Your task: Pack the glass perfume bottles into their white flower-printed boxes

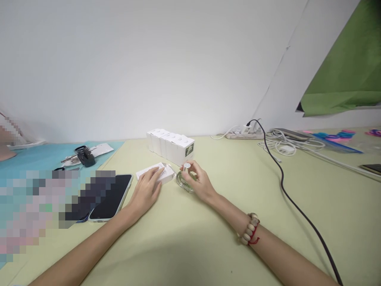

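Observation:
My left hand [148, 186] lies on a small white box [156, 172] that rests flat on the pale green table [226, 178]; its fingers curl over the box. My right hand [200, 182] is closed around a small clear glass bottle [183, 180] with a silver cap [187, 165], held just to the right of the box's open end. A bead bracelet with a red cord [250, 234] is on my right wrist.
A row of several white boxes [171, 146] stands behind my hands. A dark phone [111, 196] lies left of my left hand. A black cable [293, 202] runs from a power strip [244, 134] toward the front right. White cables [282, 147] lie at right.

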{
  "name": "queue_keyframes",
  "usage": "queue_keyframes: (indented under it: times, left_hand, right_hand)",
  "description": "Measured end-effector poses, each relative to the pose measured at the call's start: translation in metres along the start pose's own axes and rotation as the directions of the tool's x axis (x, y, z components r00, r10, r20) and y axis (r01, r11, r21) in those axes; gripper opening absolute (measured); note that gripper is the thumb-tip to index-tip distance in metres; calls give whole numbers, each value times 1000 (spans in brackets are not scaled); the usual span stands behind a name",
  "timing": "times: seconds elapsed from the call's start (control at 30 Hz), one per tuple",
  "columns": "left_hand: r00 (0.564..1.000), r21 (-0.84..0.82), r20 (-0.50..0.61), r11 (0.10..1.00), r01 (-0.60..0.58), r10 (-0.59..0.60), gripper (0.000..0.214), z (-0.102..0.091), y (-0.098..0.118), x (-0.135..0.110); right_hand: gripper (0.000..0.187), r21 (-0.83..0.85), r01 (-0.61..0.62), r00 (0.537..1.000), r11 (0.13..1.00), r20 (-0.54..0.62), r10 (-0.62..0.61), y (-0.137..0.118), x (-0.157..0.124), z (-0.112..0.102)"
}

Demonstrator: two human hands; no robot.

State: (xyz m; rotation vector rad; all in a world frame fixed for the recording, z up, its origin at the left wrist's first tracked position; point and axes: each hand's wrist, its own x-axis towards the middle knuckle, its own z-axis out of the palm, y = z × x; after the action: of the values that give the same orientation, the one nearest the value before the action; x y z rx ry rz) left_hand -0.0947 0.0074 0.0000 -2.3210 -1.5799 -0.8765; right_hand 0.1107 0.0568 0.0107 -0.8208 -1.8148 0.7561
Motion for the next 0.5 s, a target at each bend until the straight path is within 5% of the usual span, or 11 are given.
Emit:
queue_keyframes:
  times: [0.17,0.37,0.5]
  left_hand:
    - [1000,-137,2,991,-13,14,51,-10,22,-2]
    - [984,-300,153,953,-39,88,39,-12,40,-6]
    - [991,-301,127,954,-10,50,37,-7,34,-6]
  right_hand:
    - [39,175,-31,996,984,89,16,-14,-6,14]
    - [21,136,18,987,991,-161,5,-30,-12,24]
    - [17,75,81,983,994,-172,-67,-31,-13,21]
